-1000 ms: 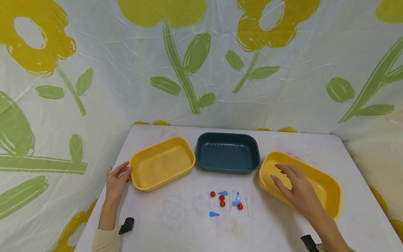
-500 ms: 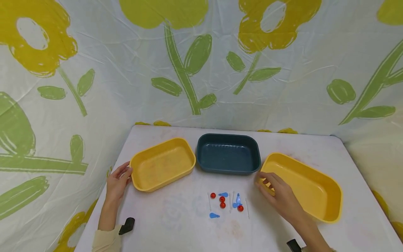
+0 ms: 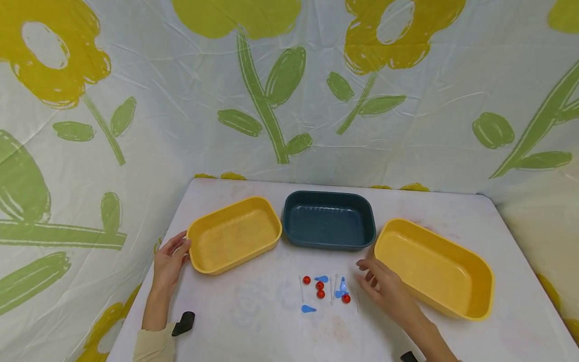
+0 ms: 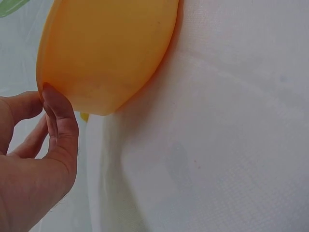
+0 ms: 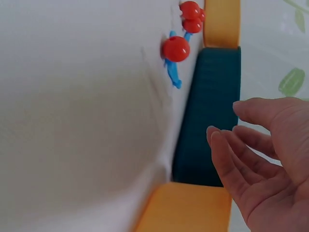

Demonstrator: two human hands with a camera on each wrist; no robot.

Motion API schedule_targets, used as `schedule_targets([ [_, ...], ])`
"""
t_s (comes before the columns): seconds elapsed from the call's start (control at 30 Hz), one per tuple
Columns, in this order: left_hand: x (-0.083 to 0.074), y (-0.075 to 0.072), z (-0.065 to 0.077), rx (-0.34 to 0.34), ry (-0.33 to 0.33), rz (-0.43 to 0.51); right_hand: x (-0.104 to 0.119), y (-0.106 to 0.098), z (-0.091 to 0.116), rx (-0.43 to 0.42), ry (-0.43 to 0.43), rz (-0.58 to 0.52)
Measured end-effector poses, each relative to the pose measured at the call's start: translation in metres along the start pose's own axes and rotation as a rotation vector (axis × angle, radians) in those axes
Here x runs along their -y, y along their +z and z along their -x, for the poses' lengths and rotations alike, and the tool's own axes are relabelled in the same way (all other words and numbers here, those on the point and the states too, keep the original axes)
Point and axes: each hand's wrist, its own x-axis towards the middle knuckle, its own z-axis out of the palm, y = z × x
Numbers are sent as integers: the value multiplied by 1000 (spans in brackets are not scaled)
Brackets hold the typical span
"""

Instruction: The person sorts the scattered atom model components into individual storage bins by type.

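Left hand, left of frame: fingers pinching the end of a yellow tray, centre-left; likely light, stiff plastic, best held at the rim. Red beads, lower centre: probably hard, light, apt to roll; pinch by the sides. Right hand, lower right: fingers loosely bent, parted from thumb, holding nothing.

1. We find the left yellow tray open side up and set askew, its left end gripped at the rim by the left hand.
2. We count four glossy red balls, loosely grouped on the table among blue bulb-shaped pieces and thin white sticks.
3. We note the rightmost stick lying just beside the right hand, whose fingers bend loosely.
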Motion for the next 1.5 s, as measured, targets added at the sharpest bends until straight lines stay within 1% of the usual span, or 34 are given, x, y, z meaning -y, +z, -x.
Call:
schedule_targets([
  [0.17,2,0,-1,-5,7,9,-3,12,3,19,8,28],
  [0.27,2,0,-1,-1,8,10,-5,16,4,32,26,26],
  [0.33,2,0,-1,1,6,8,-6,19,6,54,50,18],
  [0.47,2,-1,-1,2,-2,-1,-8,22,8,112,126,9],
  [0.57,1,-1,-1,6,-11,5,-7,24,8,147,162,9],
  [0.83,0,-2,-1,5,-36,-8,-6,26,7,186,195,22],
  [0.93,0,-2,-1,2,-36,-5,-5,26,7,195,190,30],
  [1.07,1,-2,-1,0,-18,10,-3,25,4,202,187,44],
  [1.2,2,-3,-1,0,15,11,-1,24,-1,226,204,55],
  [1.37,4,-5,0,33,58,6,2,21,-4,251,231,55],
  [1.5,5,-6,-1,44,65,-2,3,19,-5,249,238,41],
])
